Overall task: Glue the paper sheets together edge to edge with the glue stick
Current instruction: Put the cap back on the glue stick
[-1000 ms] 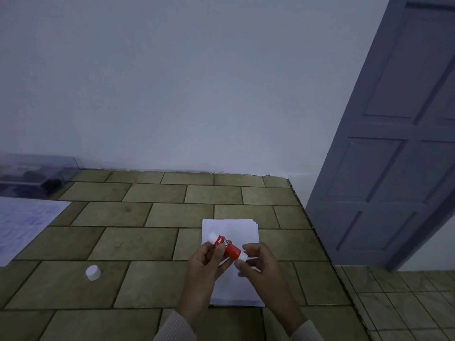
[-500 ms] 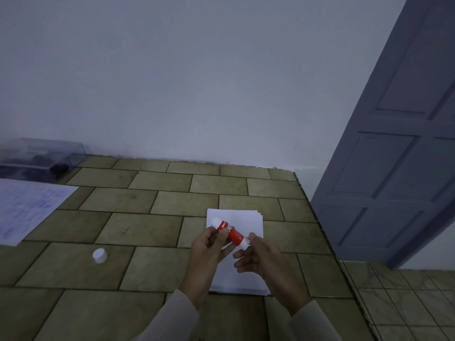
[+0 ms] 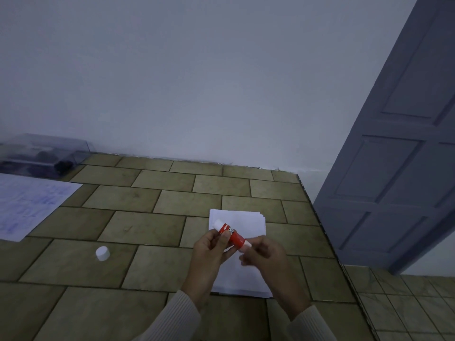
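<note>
Glue stick (image 3: 231,234), red with white ends, is held slantwise just above the stack of white paper sheets (image 3: 240,221). The left hand (image 3: 211,252) grips its red barrel between curled fingers and thumb; the right hand (image 3: 266,254) pinches the white end nearer the person. Both hands hover over the stack, which lies flat on the tiled tabletop (image 3: 147,225). A small white cap (image 3: 102,253) stands well left of the stack. Farther left of the stack lies a printed sheet (image 3: 29,205), and beyond that a clear plastic box (image 3: 41,156) against the wall. A grey door (image 3: 398,156) stands to the stack's right.
</note>
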